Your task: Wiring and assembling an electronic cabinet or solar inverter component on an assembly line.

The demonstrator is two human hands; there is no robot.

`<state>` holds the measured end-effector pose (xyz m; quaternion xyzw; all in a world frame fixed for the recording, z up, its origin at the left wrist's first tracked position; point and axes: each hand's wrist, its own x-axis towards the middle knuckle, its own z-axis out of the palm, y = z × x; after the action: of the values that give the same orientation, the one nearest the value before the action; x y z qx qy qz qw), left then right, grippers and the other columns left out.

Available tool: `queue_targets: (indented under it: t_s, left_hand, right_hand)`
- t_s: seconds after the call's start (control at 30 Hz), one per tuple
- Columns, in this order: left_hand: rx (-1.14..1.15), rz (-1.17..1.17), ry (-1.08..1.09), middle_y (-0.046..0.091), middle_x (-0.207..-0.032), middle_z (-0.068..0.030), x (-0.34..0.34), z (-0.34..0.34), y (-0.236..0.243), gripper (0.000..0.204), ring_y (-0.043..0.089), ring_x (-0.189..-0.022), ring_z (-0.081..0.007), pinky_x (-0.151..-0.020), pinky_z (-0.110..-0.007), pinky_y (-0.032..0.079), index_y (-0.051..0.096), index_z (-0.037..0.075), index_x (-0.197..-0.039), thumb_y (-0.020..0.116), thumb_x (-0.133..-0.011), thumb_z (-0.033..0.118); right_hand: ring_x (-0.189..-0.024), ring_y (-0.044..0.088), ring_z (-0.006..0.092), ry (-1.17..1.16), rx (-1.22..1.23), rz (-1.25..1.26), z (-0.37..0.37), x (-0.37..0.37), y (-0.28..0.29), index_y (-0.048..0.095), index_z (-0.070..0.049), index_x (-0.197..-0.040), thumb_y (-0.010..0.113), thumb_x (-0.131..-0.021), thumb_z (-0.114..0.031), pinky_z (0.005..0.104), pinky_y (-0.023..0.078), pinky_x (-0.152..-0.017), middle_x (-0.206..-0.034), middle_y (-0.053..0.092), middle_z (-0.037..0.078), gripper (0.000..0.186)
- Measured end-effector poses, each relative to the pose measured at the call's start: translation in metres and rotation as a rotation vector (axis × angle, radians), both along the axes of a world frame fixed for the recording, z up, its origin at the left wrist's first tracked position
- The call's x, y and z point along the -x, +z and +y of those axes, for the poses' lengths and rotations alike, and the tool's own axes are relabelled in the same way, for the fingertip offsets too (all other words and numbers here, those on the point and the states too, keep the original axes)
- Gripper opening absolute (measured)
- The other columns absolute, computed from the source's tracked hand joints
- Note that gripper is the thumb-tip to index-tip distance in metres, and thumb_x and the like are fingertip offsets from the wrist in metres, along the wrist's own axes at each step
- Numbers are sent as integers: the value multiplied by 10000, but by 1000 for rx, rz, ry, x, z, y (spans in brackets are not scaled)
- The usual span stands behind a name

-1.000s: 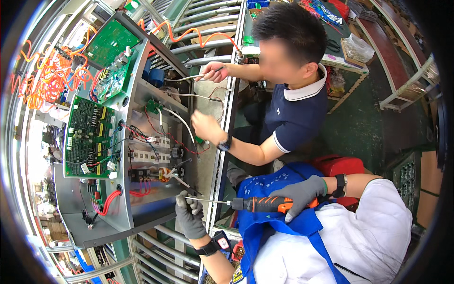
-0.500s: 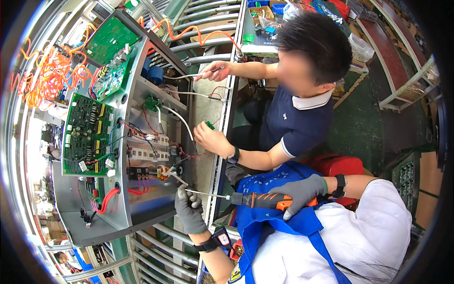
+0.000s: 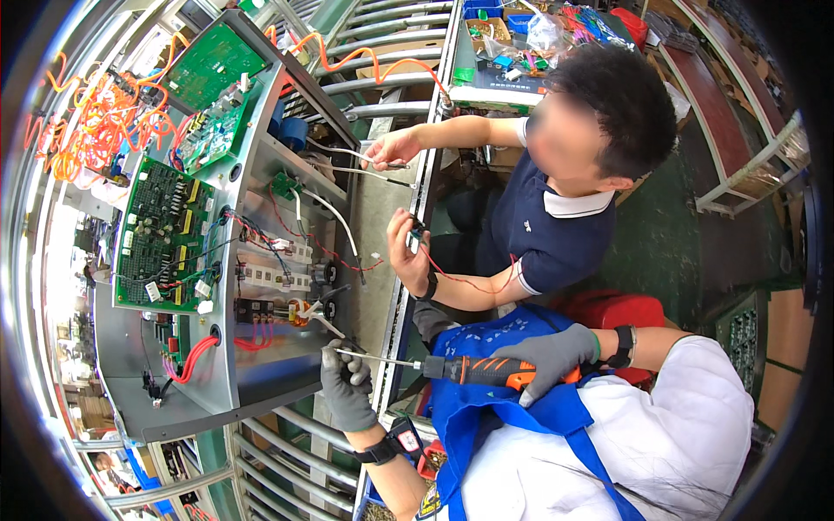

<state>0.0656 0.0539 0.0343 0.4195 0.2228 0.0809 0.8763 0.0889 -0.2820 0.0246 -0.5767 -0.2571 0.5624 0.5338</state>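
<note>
My right hand (image 3: 556, 352), in a grey glove, is wrapped around an orange-and-black electric screwdriver (image 3: 486, 372). Its long thin bit (image 3: 382, 358) points left. At the tip of that bit, the finger and thumb of my gloved left hand (image 3: 349, 386) are pinched together, and whatever sits between them is too small to make out. Just beyond my left hand stands an open grey metal chassis (image 3: 187, 408) holding wires and boards. A white cable end (image 3: 326, 323) sticks out of it near my left fingertips.
Across from me, a co-worker holds a white cable (image 3: 347, 153) in one hand and a small circuit board (image 3: 417, 233) with red wires in the other. A roller conveyor (image 3: 295, 460) runs beneath the chassis. Green circuit boards (image 3: 161, 239) and coiled orange hoses (image 3: 95, 135) are at left.
The co-worker has raised the small circuit board and drawn its red wires away from the chassis, leaning back to the right. My hands and screwdriver have hardly moved.
</note>
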Motion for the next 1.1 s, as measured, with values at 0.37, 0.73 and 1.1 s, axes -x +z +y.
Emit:
queue_targets:
  t_s: [0.37, 0.73, 1.1]
  left_hand:
    - [-30, 51, 81, 513, -812, -10, 4, 0, 0, 273, 458, -656, -69, -481, -166, 355, 567, 18, -1065, 611, -926, 248]
    - [-88, 17, 76, 521, -815, -21, 7, -1, 5, 308, 465, -666, -79, -491, -176, 348, 555, 2, -1096, 598, -935, 260]
    - [-131, 74, 79, 519, -791, -6, 5, 0, 1, 290, 467, -633, -67, -469, -172, 346, 568, 21, -1069, 604, -930, 272]
  right_hand:
    - [-843, 523, 183, 27, 39, -13, 1, -1, 5, 440, -12, -1276, 781, -713, -435, 304, 435, -749, -966, 545, 81, 781]
    - [-864, 516, 184, 10, 0, -37, 2, 2, -2, 425, -10, -1299, 786, -712, -429, 313, 436, -765, -981, 544, 80, 806]
    - [-914, 527, 188, 32, 34, -19, 1, -4, 8, 427, -4, -1295, 798, -700, -413, 310, 440, -796, -1024, 554, 95, 812]
